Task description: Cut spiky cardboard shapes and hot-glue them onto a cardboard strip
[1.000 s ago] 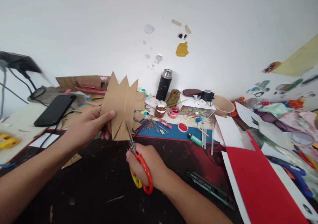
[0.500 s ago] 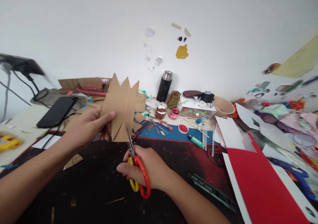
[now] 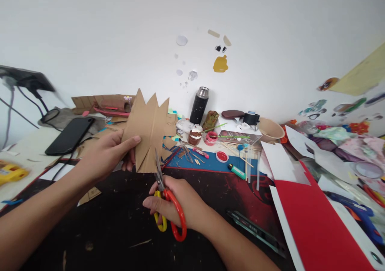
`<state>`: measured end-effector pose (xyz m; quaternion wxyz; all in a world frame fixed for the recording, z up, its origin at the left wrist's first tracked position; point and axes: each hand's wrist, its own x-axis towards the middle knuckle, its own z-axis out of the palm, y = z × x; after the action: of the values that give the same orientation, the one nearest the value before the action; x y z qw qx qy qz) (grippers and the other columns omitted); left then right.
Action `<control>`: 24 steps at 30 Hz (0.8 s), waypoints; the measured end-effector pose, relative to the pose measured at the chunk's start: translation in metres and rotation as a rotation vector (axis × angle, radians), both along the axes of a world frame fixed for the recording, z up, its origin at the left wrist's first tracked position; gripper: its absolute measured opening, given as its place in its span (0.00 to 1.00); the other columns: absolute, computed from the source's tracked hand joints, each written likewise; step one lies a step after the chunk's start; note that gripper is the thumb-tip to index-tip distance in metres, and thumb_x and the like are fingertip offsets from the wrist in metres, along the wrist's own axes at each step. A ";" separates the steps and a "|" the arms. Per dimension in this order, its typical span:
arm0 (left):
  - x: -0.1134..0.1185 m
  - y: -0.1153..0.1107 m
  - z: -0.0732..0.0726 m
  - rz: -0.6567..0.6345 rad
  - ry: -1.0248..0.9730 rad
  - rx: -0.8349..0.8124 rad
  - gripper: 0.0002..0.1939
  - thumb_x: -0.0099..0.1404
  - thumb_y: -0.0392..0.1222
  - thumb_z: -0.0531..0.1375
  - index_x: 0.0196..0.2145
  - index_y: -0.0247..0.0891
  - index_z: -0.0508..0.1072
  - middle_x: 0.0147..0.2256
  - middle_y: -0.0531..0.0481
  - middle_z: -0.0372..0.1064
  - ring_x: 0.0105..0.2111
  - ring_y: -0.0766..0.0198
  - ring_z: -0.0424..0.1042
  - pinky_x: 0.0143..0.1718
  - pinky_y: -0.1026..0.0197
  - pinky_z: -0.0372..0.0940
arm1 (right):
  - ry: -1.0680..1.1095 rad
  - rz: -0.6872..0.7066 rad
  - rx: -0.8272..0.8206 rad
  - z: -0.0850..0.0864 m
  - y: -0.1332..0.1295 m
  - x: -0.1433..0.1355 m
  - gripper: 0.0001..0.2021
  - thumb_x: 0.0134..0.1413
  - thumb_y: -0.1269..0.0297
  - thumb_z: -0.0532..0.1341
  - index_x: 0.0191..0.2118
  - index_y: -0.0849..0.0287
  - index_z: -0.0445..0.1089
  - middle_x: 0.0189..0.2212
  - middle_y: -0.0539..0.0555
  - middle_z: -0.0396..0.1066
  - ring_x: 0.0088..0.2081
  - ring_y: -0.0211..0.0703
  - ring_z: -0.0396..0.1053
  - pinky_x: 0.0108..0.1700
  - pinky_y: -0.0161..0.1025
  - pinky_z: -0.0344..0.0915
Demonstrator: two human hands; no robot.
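Observation:
A brown piece of cardboard (image 3: 146, 122) with pointed teeth along its top edge is raised over the dark desk. My left hand (image 3: 122, 148) pinches it at its left side, thumb in front and the other fingers behind. In my right hand (image 3: 173, 203) is a pair of scissors (image 3: 159, 174) with red and yellow handles. The blades point upward at the cardboard's lower right edge, one of them showing in front of it. A V-shaped cut or crease marks the cardboard's bottom part.
Behind stand a black flask (image 3: 199, 105), paint jars (image 3: 195, 134) and a red paint lid (image 3: 222, 156). A utility knife (image 3: 255, 233) lies right of my right hand, near red card (image 3: 325, 223). A phone (image 3: 69, 136) lies on the left.
The scissor handles have spread wider apart, and the red one has swung slightly right. The cardboard and my left hand have hardly moved.

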<state>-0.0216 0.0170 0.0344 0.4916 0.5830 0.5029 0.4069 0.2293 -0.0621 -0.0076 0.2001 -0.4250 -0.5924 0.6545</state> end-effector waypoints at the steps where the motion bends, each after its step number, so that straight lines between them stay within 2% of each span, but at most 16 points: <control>1: 0.000 -0.001 0.000 0.012 -0.012 -0.006 0.28 0.67 0.65 0.71 0.20 0.44 0.74 0.16 0.49 0.72 0.15 0.61 0.70 0.18 0.61 0.64 | 0.006 -0.002 -0.003 0.000 0.000 0.000 0.31 0.61 0.34 0.80 0.52 0.53 0.75 0.32 0.47 0.80 0.28 0.43 0.80 0.32 0.35 0.75; 5: 0.001 -0.003 0.000 0.049 -0.045 -0.018 0.27 0.67 0.65 0.72 0.21 0.45 0.73 0.17 0.50 0.72 0.15 0.61 0.70 0.18 0.60 0.64 | 0.035 -0.015 0.010 0.002 -0.002 0.000 0.30 0.62 0.36 0.80 0.52 0.53 0.74 0.31 0.46 0.79 0.26 0.41 0.78 0.30 0.34 0.74; 15: -0.002 -0.007 0.009 -0.013 0.119 0.055 0.31 0.69 0.72 0.68 0.21 0.46 0.74 0.16 0.47 0.73 0.15 0.59 0.72 0.18 0.60 0.65 | -0.024 -0.024 0.104 -0.003 -0.003 0.000 0.26 0.67 0.37 0.77 0.51 0.54 0.76 0.29 0.45 0.76 0.26 0.40 0.78 0.31 0.33 0.72; 24: -0.001 -0.008 0.006 -0.015 0.125 0.041 0.32 0.68 0.74 0.67 0.22 0.46 0.74 0.16 0.48 0.73 0.15 0.58 0.72 0.19 0.59 0.67 | -0.066 -0.036 0.151 0.003 -0.006 -0.003 0.24 0.72 0.36 0.73 0.47 0.54 0.75 0.26 0.45 0.73 0.26 0.40 0.76 0.31 0.33 0.70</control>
<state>-0.0228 0.0088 0.0405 0.4500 0.6209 0.5200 0.3763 0.2266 -0.0683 -0.0047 0.2237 -0.4408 -0.6386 0.5897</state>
